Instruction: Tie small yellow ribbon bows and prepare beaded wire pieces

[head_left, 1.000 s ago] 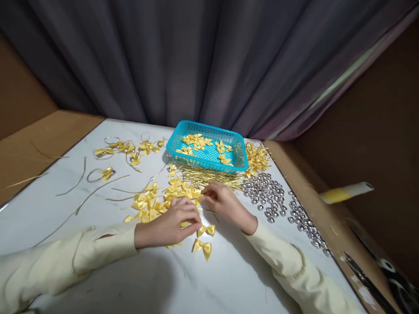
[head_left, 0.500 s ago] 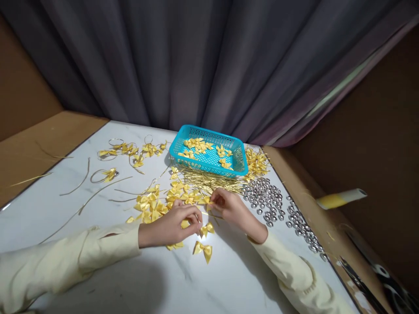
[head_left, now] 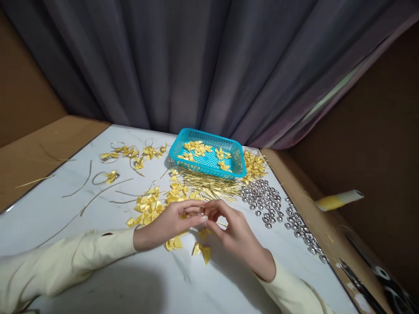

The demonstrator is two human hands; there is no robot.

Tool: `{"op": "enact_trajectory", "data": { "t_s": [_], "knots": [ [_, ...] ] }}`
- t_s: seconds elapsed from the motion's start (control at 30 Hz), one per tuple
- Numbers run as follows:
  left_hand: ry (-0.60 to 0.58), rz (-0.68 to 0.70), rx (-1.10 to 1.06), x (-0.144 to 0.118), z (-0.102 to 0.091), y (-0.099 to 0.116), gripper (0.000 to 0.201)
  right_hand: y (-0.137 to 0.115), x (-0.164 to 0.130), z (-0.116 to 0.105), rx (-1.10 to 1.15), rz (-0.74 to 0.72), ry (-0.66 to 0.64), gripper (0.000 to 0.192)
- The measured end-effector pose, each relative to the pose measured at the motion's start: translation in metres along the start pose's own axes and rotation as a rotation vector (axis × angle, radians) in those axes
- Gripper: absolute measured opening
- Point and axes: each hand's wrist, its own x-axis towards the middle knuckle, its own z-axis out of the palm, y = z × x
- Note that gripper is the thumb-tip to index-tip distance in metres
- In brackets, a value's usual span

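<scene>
Yellow satin bows (head_left: pixel 153 205), loose heap, centre of the white marble desk (head_left: pixel 59 205). Left hand (head_left: pixel 170 222) and right hand (head_left: pixel 234 233) meet fingertip to fingertip just right of the heap, each grip pinched shut; what they pinch is too small to tell. One bow (head_left: pixel 203 250) lies just below the hands. Turquoise basket (head_left: pixel 209 152) behind; silver bells (head_left: pixel 265 196) at right.

My white marble tabletop (head_left: pixel 108 279)

Around the turquoise basket (head_left: pixel 240 165): gold wire bundle (head_left: pixel 209 186) in front, yellow ribbon bows (head_left: pixel 153 205) front-left, silver bells (head_left: pixel 265 198) front-right.
</scene>
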Motion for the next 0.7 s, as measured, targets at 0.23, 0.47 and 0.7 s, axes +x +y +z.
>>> {"op": "enact_trajectory", "data": {
  "t_s": [0.23,0.47,0.7],
  "knots": [
    [0.079,-0.075,-0.092,0.004,-0.004,-0.008,0.029,0.008,0.001,-0.004,0.374,0.186,-0.053,0.016],
    [-0.021,-0.097,-0.074,0.0,-0.003,0.002,0.03,0.008,0.003,-0.004,0.104,0.124,0.049,0.013],
    [0.013,0.01,0.071,-0.004,0.002,-0.004,0.038,0.01,0.003,0.001,0.32,0.257,0.049,0.02]
  ]
}}
